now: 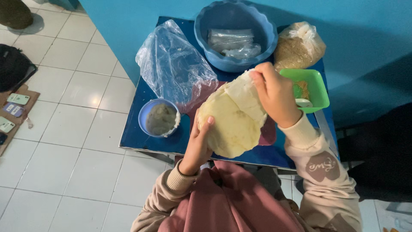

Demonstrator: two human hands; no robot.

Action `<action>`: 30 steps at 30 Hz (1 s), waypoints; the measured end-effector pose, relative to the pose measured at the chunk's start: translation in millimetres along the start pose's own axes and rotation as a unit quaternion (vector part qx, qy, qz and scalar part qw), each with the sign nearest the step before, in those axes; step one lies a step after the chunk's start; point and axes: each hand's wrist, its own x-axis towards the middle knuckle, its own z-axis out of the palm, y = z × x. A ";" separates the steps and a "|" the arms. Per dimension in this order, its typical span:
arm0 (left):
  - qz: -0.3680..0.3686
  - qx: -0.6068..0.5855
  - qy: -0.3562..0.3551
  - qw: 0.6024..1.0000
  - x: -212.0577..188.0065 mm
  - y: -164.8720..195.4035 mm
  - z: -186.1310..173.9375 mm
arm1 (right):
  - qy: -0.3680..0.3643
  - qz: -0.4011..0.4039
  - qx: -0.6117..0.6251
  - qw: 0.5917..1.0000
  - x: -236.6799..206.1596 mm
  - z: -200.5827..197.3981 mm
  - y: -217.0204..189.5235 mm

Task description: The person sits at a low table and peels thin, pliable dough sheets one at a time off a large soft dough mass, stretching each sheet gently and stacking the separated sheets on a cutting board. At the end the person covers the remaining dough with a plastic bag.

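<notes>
Over the blue surface both hands grip thin pale wrappers — left hand underneath, right hand peeling the top sheet — fast pull likely tears it.

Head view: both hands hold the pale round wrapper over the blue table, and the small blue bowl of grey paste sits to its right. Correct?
Not quite. In the head view the small blue bowl sits to the left of the wrapper, not its right. Both hands, left and right, do hold it over the blue table.

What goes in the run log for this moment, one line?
left hand: supports wrapper stack | right hand: peels top wrapper | beside: small bowl, green tray, big bowl
</notes>
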 end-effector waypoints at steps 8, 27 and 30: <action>-0.006 -0.036 0.025 0.999 -6.7 11.1 -18.7 | 0.056 0.078 0.063 0.993 15.6 -24.2 27.1; 0.101 -0.030 0.100 0.989 -23.1 55.3 -15.0 | -0.048 -0.005 0.083 0.995 7.3 -11.9 26.4; 0.109 -0.023 0.100 0.989 -22.5 53.2 -17.8 | -0.136 -0.165 -0.110 0.971 -16.4 16.6 3.8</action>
